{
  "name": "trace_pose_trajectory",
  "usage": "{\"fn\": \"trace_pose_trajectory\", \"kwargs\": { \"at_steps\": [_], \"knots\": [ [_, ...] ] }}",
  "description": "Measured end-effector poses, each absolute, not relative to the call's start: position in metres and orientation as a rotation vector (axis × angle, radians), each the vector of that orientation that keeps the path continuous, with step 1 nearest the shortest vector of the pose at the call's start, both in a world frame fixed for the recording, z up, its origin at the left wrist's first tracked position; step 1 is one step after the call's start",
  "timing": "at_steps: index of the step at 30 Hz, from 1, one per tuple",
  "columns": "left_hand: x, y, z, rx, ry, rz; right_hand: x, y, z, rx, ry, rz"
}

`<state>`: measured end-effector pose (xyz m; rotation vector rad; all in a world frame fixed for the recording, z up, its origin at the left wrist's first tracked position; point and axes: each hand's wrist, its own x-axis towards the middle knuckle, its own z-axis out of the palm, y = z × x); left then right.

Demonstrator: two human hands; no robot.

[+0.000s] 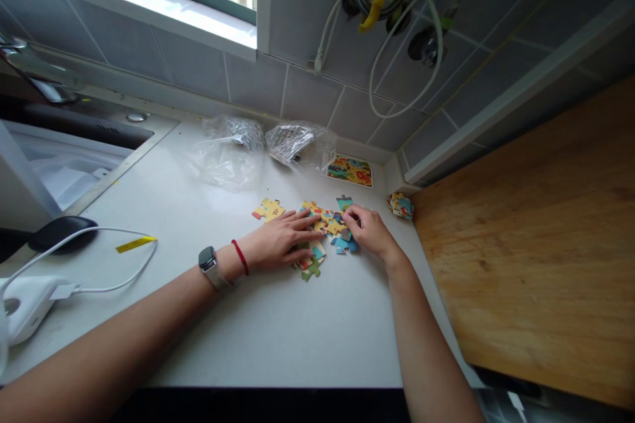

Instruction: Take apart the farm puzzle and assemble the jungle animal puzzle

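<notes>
Several colourful puzzle pieces lie on the white counter in front of me, some overlapping. My left hand (285,240) rests flat over the left part of the group, its fingers spread on the pieces. On the right side my right hand (368,230) is closed, thumb and index finger pinched at a piece that its fingers mostly hide. A yellow piece (269,209) lies apart, above my left hand. Below the fingers shows a green piece (311,269), and a blue piece (346,244) sits just left of my right hand.
Behind the pieces are crumpled clear plastic bags (231,152) and a picture card (350,170). A small stack of pieces (401,205) stands by the wooden board (536,244) at right. A white charger (32,310), a black mouse-like object (63,234) and the sink (74,139) are left.
</notes>
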<state>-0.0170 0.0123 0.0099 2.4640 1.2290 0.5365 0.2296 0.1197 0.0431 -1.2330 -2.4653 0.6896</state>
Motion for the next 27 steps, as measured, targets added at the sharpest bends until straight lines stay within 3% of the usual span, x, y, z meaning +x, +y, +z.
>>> {"fn": "trace_pose_trajectory", "kwargs": {
  "at_steps": [13,20,27],
  "knots": [
    [-0.034,0.02,0.023,2.314,1.497,0.784,0.228,0.116,0.048,-1.247,-2.48,0.83],
    [-0.027,0.016,0.015,2.412,1.371,0.548,0.228,0.117,0.047,-1.252,-2.413,0.863],
    [-0.03,0.015,0.016,2.354,1.768,0.58,0.244,0.118,0.055,-1.087,-2.614,1.42]
  ]
}}
